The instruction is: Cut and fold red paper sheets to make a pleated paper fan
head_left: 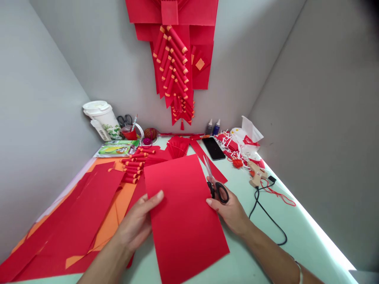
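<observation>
A plain red sheet of paper (pixel 185 217) is held up in front of me, tilted above the table. My left hand (pixel 139 221) grips its left edge, thumb on the front and the other fingers behind. At the right edge, my right hand (pixel 232 213) has its thumb against the sheet and also holds a pair of scissors (pixel 220 191) with black handles. The blades point up and away, alongside the paper's right edge. Most of the right fingers are hidden behind the sheet and the handles.
Red and orange paper sheets (pixel 77 209) cover the left, beside small rolled tubes (pixel 133 169). A phone (pixel 213 148), paper scraps (pixel 229 144) and a corded glue gun (pixel 257 173) lie right. A white cup (pixel 103 118) stands at the back; a red paper decoration (pixel 177 67) hangs on the wall.
</observation>
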`<control>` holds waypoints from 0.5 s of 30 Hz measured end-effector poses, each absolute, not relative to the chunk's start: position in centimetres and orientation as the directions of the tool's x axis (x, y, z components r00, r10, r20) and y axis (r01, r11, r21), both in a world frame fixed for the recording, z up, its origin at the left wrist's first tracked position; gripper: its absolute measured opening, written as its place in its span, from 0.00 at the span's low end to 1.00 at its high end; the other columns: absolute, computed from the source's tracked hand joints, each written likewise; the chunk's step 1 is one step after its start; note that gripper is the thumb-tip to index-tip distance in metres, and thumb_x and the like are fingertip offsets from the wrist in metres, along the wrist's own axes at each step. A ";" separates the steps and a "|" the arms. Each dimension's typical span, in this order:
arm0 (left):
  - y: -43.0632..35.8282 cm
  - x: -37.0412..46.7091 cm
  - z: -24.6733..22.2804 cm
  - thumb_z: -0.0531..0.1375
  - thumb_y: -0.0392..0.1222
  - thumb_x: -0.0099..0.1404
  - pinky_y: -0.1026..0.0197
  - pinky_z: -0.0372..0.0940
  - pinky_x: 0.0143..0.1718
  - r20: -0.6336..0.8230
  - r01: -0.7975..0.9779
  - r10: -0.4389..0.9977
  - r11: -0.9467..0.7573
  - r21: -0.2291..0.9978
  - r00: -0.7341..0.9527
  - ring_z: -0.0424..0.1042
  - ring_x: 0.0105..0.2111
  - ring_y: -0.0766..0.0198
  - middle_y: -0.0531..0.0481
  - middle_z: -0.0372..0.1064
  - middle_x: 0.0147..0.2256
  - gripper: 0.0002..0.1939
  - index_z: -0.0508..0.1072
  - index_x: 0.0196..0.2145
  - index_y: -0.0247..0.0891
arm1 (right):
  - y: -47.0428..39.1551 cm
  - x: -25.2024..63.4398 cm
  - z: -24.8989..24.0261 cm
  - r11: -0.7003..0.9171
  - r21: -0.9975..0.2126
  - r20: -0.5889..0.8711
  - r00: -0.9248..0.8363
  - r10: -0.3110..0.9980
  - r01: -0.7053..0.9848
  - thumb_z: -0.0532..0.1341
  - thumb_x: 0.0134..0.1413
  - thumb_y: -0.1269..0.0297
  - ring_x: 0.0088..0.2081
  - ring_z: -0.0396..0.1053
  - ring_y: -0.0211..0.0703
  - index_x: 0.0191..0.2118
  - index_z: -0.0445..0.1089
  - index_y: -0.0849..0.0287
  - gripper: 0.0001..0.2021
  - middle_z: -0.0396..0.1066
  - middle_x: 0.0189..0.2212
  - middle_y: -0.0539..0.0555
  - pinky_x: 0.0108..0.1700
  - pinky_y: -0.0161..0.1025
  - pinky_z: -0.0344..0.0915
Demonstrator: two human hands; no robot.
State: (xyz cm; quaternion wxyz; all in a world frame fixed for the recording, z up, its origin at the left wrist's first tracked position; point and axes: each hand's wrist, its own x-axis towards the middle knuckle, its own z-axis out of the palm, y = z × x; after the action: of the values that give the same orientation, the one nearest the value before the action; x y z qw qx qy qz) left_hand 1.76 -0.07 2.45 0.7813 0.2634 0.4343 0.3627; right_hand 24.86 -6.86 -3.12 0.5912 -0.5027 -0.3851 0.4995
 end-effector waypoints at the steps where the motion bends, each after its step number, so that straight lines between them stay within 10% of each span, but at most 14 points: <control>1: -0.3 1.9 2.1 0.69 0.35 0.54 0.53 0.76 0.36 -0.502 -0.320 0.785 0.611 0.724 0.362 0.79 0.38 0.46 0.40 0.80 0.35 0.17 0.77 0.43 0.36 | -6.9 24.8 -3.0 -0.008 -0.981 -0.049 0.207 0.977 -0.194 0.67 0.51 0.65 0.59 0.63 0.49 0.56 0.68 0.50 0.25 0.66 0.59 0.54 0.61 0.47 0.57; 8: 0.9 1.5 1.7 0.68 0.30 0.55 0.49 0.76 0.39 -0.476 -0.351 0.843 0.537 0.767 0.250 0.79 0.38 0.46 0.38 0.79 0.39 0.18 0.77 0.44 0.36 | -6.9 25.2 -2.8 -0.032 -0.964 -0.074 0.150 0.986 -0.264 0.68 0.52 0.59 0.38 0.68 0.41 0.55 0.69 0.53 0.23 0.71 0.40 0.52 0.44 0.39 0.66; 15: 2.3 -0.3 3.3 0.62 0.27 0.58 0.48 0.75 0.42 -0.408 -0.444 0.897 0.440 0.780 0.171 0.80 0.37 0.47 0.38 0.79 0.40 0.16 0.77 0.44 0.35 | -7.0 24.9 -2.2 -0.131 -0.785 -0.140 -0.032 0.990 -0.606 0.61 0.57 0.46 0.39 0.68 0.44 0.53 0.74 0.56 0.24 0.73 0.39 0.57 0.45 0.42 0.65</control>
State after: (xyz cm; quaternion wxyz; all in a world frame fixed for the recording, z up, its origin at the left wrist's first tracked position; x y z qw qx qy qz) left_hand -0.29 2.26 3.31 0.7219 0.2537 0.4460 0.4642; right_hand 24.94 -7.01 -2.18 0.6002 -0.3517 -0.2730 0.6645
